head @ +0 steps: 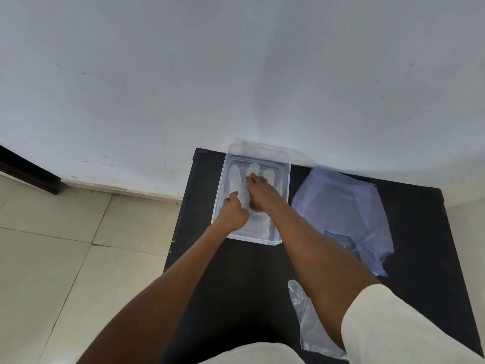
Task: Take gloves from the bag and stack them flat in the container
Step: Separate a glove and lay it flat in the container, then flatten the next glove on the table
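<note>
Both hands were down inside the clear container (284, 185) at the bench's (236, 279) far edge, w/ the wall (236, 61) right behind it. Left hand (233, 212) was curled, pinching the glove (237, 177) near its middle; right hand (258, 191) lay spread, fingers flat, pressing the same glove down. Glove lay flat on the container floor, fingertips pointing to the wall. Right forearm crossed over the container's near right corner, hiding part of the cuff. Bag (341, 214) lay just right of the container, flattened, mouth toward the person. Another glove (307, 319) sat on the bench near the right sleeve (393, 329), partly under that arm. Tiled floor (65, 245) on the left.
</note>
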